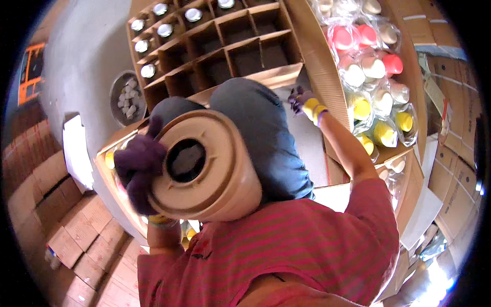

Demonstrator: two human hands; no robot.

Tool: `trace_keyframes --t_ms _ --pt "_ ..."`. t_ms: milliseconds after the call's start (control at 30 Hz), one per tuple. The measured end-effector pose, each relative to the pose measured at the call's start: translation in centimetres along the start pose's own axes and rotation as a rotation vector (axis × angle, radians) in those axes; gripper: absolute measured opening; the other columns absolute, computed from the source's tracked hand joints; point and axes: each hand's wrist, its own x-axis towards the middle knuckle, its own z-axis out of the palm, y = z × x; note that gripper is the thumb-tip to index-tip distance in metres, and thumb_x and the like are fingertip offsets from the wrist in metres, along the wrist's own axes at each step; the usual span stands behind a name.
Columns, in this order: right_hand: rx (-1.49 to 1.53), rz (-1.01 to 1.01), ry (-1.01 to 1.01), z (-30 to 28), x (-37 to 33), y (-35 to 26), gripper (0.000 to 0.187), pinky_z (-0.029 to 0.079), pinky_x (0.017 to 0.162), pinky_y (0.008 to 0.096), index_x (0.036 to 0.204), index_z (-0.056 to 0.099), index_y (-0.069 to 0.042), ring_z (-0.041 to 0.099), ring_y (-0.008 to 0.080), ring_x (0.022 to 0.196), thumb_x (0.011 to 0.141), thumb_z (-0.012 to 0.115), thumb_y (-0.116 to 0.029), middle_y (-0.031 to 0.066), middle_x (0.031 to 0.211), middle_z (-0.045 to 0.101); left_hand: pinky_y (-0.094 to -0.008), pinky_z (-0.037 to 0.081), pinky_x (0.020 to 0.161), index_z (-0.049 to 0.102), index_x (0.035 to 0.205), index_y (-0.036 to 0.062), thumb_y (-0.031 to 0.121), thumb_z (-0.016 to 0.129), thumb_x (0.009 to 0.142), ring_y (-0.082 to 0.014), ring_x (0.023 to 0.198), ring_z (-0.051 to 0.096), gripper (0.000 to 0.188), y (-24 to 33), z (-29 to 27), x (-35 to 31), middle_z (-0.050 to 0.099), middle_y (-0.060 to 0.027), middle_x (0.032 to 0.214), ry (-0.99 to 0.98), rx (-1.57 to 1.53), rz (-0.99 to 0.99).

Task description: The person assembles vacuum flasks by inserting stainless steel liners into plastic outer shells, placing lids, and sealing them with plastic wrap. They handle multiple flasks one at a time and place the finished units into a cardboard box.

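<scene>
A large beige round tub [232,174] is tilted in front of my chest and left thigh. Its ringed lid has a round dark opening [186,159] in the middle. My left hand [140,163], in a dark purple glove, grips the left side of the tub, fingers bent over its rim. My right hand [309,104], in a purple and yellow glove, reaches forward beside my right knee, close to the cardboard wall of a box of bottles. Its fingers look apart and nothing shows in them.
Ahead stands a divided carton [225,71] with several silver-capped bottles [193,15]. On the right, an open box holds plastic-wrapped bottles with red, white and yellow tops [384,133]. A round bowl of pale lumps [128,100] lies left. Stacked cartons [87,230] line both sides.
</scene>
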Motion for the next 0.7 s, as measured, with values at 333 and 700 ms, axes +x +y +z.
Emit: trace_keyframes --t_ms 333,700 --pt "-1.123 -2.054 -0.137 1.3 -32.6 -22.0 0.029 0.054 0.081 0.0380 0.106 0.066 -0.007 0.065 0.0318 0.098 0.083 0.068 -0.024 0.0106 0.104 0.067 -0.0522 0.024 0.115 0.049 0.102 0.0037 0.000 0.045 0.078 -0.0218 0.094 0.055 0.025 2.2 2.7 -1.9 0.057 -0.0111 0.095 -0.273 -0.150 0.118" --pt "-1.928 -1.779 -0.394 7.5 -42.2 -22.2 0.021 0.052 0.069 0.0361 0.094 0.061 -0.010 0.061 0.0236 0.079 0.079 0.059 -0.024 0.0041 0.084 0.057 -0.0475 0.027 0.114 0.051 0.104 0.0027 -0.009 0.044 0.079 -0.0194 0.096 0.056 0.028 3.9 4.1 -4.7 0.054 -0.0075 0.096 -0.268 -0.068 0.298"
